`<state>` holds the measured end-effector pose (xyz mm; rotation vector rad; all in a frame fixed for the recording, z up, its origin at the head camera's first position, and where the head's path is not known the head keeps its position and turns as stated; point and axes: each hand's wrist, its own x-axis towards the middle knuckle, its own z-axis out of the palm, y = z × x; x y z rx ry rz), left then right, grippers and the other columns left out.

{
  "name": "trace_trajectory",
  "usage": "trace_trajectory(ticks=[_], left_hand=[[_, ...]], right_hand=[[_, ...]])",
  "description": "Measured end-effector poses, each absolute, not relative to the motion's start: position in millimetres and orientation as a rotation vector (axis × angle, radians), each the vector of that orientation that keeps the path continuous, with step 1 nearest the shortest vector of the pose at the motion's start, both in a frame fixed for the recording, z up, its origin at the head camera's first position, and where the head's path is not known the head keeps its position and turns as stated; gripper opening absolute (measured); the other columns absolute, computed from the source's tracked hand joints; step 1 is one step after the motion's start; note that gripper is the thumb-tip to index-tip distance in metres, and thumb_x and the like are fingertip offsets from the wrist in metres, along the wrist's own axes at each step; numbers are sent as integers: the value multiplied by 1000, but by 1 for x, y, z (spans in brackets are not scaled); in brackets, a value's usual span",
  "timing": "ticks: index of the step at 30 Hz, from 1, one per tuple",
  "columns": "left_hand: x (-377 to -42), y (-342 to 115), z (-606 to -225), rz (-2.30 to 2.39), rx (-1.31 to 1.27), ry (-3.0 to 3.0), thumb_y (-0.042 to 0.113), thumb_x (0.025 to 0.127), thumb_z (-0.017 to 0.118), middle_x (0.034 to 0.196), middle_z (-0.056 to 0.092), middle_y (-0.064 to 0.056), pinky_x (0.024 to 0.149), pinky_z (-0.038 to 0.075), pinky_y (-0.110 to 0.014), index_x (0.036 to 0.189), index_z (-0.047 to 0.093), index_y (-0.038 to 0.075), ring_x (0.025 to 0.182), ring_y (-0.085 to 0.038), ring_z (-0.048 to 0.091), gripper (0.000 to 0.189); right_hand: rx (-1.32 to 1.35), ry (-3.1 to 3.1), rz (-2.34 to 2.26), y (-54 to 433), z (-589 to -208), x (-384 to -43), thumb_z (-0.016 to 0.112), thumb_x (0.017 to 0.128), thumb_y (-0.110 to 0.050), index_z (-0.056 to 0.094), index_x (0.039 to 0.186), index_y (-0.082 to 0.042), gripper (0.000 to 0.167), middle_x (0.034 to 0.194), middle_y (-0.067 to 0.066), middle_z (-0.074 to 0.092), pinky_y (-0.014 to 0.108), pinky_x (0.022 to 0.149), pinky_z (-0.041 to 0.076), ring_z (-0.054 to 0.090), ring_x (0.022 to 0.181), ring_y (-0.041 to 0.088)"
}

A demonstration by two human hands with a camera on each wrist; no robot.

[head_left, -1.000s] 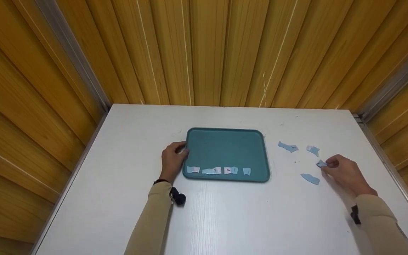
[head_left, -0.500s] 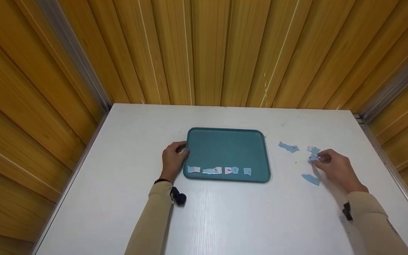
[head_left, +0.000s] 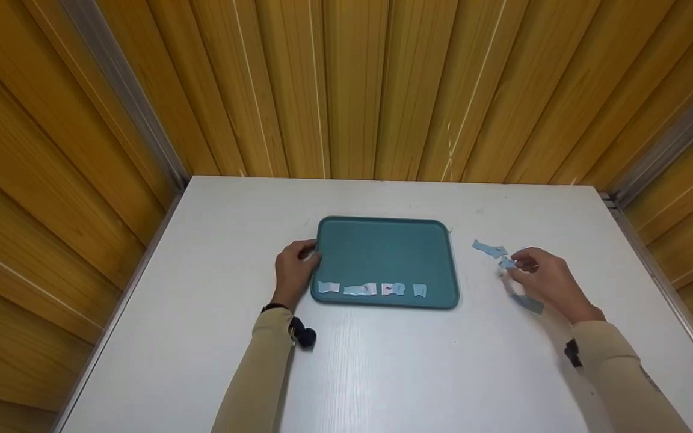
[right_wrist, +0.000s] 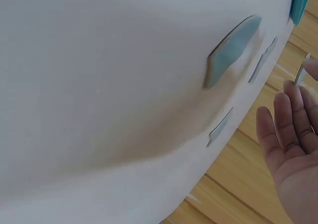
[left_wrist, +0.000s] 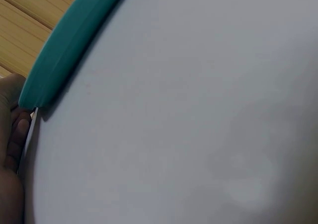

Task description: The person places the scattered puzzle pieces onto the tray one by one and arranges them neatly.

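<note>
Pale-blue cardboard piece (head_left: 507, 263) hung above the white table (head_left: 394, 367), pinched between thumb and fingers by the right hand (head_left: 548, 284), further left than a second earlier. The left hand (head_left: 294, 272) still gripped the teal tray (head_left: 382, 252) by its left rim. Beyond, a longer blue piece (head_left: 488, 248) lay unmoved.

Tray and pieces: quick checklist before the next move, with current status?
1. Right hand pinching piece: ok.
2. Piece lifted off table: ok, raised in the right wrist view.
3. Left hand at tray: ok, on its left rim.
4. Row inside tray: ok, along the near rim.
5. Piece fits row's right end: cannot tell; bare tray there.
6. Table pieces all on tray: not ok, three remain off it.
</note>
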<state>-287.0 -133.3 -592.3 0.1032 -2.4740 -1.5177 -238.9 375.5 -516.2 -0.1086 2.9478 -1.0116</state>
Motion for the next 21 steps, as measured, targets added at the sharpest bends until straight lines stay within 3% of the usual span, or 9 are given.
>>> trace_trajectory(ticks=[11, 21], left_hand=[[-288, -133, -594, -1538, 107, -2462, 7, 95, 79, 120, 74, -7, 98, 54, -37, 126, 76, 6, 111, -22, 66, 31], [-288, -134, -594, -1533, 49, -2435, 5, 95, 79, 119, 75, -8, 98, 56, -36, 125, 76, 4, 111, -22, 69, 31]], right_hand=[[-332, 2964, -1042, 340, -513, -241, 77, 97, -9, 66, 124, 4, 31, 114, 20, 70, 57, 98, 54, 67, 108, 39], [-436, 2919, -1060, 316, -518, -239, 78, 95, -6, 69, 123, 1, 30, 115, 14, 70, 55, 99, 56, 68, 107, 34]])
